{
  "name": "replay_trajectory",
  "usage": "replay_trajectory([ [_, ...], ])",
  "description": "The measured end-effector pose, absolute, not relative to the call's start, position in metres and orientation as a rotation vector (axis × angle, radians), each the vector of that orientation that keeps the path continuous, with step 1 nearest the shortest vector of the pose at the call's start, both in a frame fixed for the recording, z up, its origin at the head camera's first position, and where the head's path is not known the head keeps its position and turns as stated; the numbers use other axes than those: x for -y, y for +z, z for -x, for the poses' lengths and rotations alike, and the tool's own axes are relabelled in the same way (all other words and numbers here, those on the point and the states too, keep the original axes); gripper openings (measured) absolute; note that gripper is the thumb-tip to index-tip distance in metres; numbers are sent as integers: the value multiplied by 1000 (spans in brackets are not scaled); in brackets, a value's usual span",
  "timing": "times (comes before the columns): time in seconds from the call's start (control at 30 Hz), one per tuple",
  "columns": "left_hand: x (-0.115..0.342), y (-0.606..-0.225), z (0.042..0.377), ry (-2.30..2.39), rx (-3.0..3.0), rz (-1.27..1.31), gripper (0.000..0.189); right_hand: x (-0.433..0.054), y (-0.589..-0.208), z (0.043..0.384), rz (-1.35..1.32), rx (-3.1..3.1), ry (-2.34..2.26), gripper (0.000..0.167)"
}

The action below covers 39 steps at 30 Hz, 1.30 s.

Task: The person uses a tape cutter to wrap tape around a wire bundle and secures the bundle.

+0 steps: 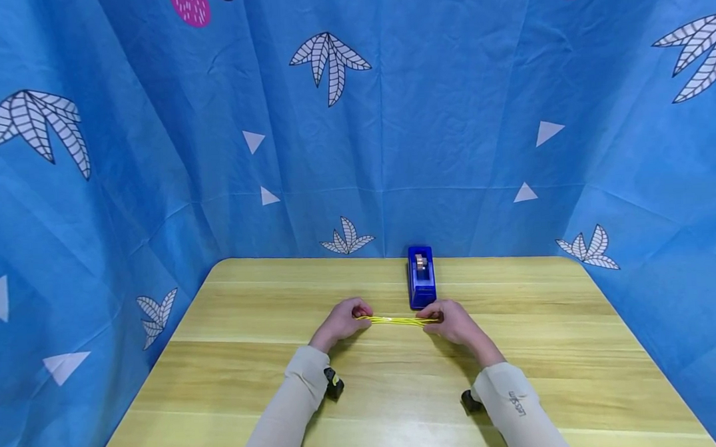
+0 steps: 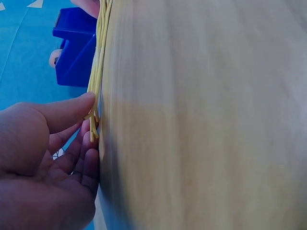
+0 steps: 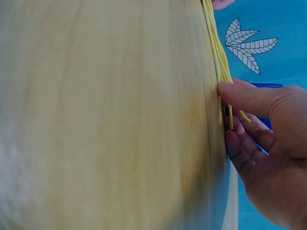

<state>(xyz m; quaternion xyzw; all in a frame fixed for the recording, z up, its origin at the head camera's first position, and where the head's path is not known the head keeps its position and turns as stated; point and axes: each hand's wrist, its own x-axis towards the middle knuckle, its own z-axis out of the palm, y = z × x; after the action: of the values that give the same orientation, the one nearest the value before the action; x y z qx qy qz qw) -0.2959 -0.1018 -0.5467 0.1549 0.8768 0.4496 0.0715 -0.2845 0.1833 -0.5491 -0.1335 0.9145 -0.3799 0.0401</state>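
Observation:
A bundle of thin yellow cords stretches sideways just above the table, with a small whitish patch near its middle. My left hand pinches the left end between thumb and fingers. In the left wrist view, loose cord tips of the bundle stick out past the thumb. At the other end, my right hand pinches the cords the same way, and tips of the bundle show below that thumb. Just behind the right hand stands a blue tape dispenser with a roll of tape in it.
The wooden table reaches back to a blue patterned curtain, which also hangs along both sides. A black device sits under each wrist, one on the left and one on the right.

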Motion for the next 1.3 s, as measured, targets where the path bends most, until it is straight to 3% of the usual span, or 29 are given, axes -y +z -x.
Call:
replay_trajectory([
  [0.77,101,-543,295,1368,-2597,-467,20,-188,-550,280,433,-2817,-1197,24],
  [1.03,112,-532,290,1237,-2683,-543,44,-204,-542,271,510,-2829,-1180,28],
  [1.3,156,-521,288,892,-2907,-569,64,-240,-537,265,620,-2817,-1110,43],
])
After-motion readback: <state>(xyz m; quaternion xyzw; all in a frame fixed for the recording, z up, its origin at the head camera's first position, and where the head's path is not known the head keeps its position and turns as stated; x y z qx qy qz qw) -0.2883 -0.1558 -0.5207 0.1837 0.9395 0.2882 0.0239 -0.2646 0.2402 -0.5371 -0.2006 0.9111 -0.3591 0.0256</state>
